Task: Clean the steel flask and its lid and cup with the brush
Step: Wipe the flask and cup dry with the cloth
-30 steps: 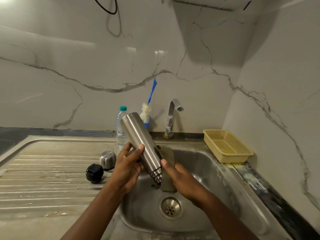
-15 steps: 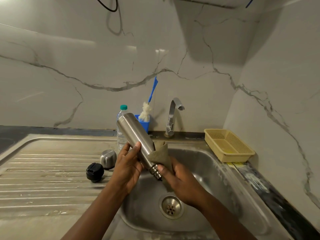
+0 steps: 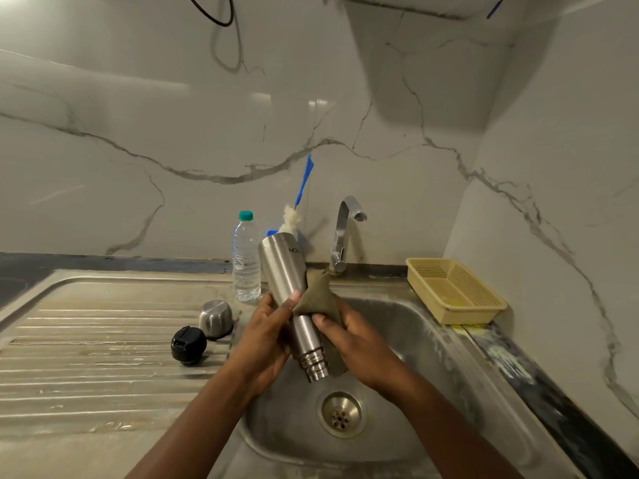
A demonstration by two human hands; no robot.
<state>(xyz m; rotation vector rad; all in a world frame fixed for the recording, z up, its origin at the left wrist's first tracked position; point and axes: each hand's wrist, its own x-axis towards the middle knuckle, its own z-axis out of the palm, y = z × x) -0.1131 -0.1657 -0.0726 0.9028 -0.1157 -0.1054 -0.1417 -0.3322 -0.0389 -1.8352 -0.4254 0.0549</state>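
The steel flask (image 3: pixel 284 271) is held upside down over the sink basin (image 3: pixel 408 344), its threaded mouth pointing down toward the drain. My left hand (image 3: pixel 265 337) grips its body from the left. My right hand (image 3: pixel 352 340) presses a green scrub pad (image 3: pixel 316 295) against the flask's right side. The steel cup (image 3: pixel 215 318) stands mouth-down on the drainboard, and the black lid (image 3: pixel 188 344) lies just in front of it. The bottle brush (image 3: pixel 300 195), blue-handled with white bristles, stands in a blue holder behind the flask.
A clear water bottle (image 3: pixel 246 257) with a teal cap stands at the back of the drainboard (image 3: pixel 86 357). The tap (image 3: pixel 344 233) rises behind the basin. A yellow plastic basket (image 3: pixel 453 292) sits at the basin's right. Marble walls close in behind and on the right.
The flask has turned more upright. My right hand has slid the scrub pad up from the mouth toward the middle of the body.
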